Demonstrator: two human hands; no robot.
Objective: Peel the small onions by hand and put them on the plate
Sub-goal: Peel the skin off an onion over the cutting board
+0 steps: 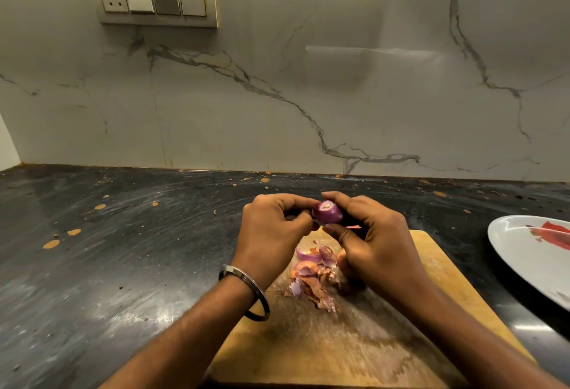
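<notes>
Plate (521, 253) cut off by right edge; only its left part shows, its red print partly out of frame. Cutting board (354, 342) runs off bottom edge, near portion smeared by blur, far corners covered by the hands. Small onion (327, 212): both sides masked by fingers of left hand (271, 228) and right hand (374, 240); whether any skin remains there, cannot tell. Orange-brown round object (341, 260) under the right palm, mostly hidden, unidentifiable. Both forearms leave frame at bottom.
</notes>
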